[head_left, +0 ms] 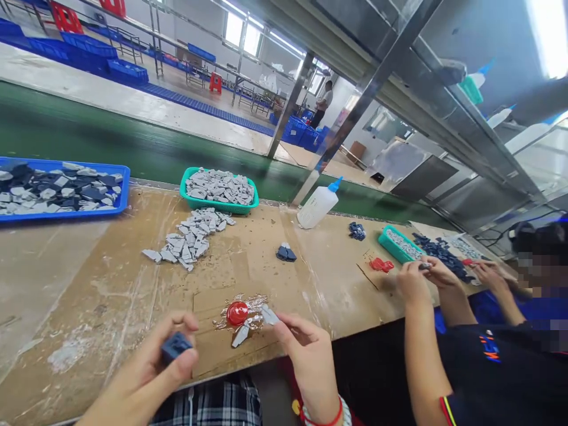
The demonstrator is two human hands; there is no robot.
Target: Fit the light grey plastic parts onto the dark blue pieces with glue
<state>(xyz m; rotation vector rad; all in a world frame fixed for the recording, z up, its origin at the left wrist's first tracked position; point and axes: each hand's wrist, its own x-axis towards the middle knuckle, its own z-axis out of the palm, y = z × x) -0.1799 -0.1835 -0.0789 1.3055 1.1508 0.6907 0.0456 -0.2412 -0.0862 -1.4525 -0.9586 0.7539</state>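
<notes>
Left hand [146, 373] closed around a dark blue part [176, 345], held just above the near edge of the table [110, 284]. Right hand [310, 355] pinches one end of a grey piece [269, 315] beside a red cap [237, 312] sitting in a glue smear. A second grey piece [240, 336] lies just below the cap. Loose grey pile [190, 239], teal basket [248, 206] and glue bottle [317, 204] further back. A co-worker's hands [421, 275] are at the right.
</notes>
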